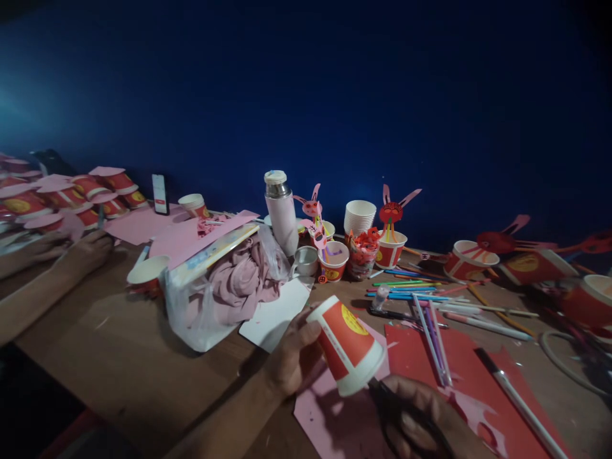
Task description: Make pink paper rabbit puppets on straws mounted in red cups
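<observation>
My left hand (pixel 291 357) is wrapped round a red-and-white paper cup (pixel 348 344) with a yellow emblem, held tilted with its base up and its rim pointing down to the right. My right hand (pixel 421 414) grips black scissors (pixel 396 408) whose blades meet the cup's rim. Both hands hover over pink paper (pixel 329 421) and red paper (pixel 473 376) lying on the wooden table (pixel 134 357).
Several pens and pencils (pixel 430 299) lie beyond the red paper. Decorated bunny cups (pixel 389 245), a stack of white cups (pixel 359 217), a flask (pixel 282 213) and a plastic bag with pink cloth (pixel 229 287) stand mid-table. Another person's arm (pixel 52 280) reaches in at left near finished cups (pixel 71 194) and a phone (pixel 160 194).
</observation>
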Demonstrator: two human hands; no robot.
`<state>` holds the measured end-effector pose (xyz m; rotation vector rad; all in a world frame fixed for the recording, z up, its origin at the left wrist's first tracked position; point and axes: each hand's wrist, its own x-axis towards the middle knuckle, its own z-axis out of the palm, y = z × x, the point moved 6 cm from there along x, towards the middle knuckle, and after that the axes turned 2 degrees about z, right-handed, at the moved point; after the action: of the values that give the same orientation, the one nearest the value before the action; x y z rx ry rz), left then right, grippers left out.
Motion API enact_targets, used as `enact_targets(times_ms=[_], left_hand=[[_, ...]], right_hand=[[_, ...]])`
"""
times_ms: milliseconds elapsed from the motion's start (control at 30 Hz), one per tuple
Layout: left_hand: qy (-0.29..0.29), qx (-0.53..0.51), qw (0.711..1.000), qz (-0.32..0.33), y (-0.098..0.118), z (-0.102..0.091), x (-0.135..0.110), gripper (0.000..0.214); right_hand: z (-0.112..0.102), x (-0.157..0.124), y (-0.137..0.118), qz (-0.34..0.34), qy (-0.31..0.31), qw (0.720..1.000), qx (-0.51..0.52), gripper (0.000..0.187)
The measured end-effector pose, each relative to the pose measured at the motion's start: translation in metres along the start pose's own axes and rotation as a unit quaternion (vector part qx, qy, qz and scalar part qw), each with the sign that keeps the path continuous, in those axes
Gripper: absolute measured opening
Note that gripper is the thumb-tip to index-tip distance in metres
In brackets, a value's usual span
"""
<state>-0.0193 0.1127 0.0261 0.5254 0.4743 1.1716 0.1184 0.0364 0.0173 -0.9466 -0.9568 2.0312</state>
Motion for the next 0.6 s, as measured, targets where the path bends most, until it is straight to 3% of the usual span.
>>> enact_targets(times_ms=[133,233,367,600], left_hand=[[0.030,-0.094,0.995,-0.010,0.015,-0.008,0.008,0.029],[0.040,-0.130,0.990,-0.020,0.024,-0.011,0.008,0.034],[0.055,-0.133,0.988,-0.052,0.022,-0.010,0.004,0.042],[0.060,-0.112,0.991,-0.045,0.021,-0.006,0.005,0.053]], right_hand=[[-0.006,-0.004,0.000,0.011,-0.034,0.999,0.011,0.038],[-0.013,-0.005,0.003,0.014,-0.012,0.999,0.041,0.039],[-0.014,-0.007,0.007,0.035,0.007,0.997,0.061,0.037],[-0.017,-0.006,0.010,0.019,0.039,0.996,0.082,0.037]])
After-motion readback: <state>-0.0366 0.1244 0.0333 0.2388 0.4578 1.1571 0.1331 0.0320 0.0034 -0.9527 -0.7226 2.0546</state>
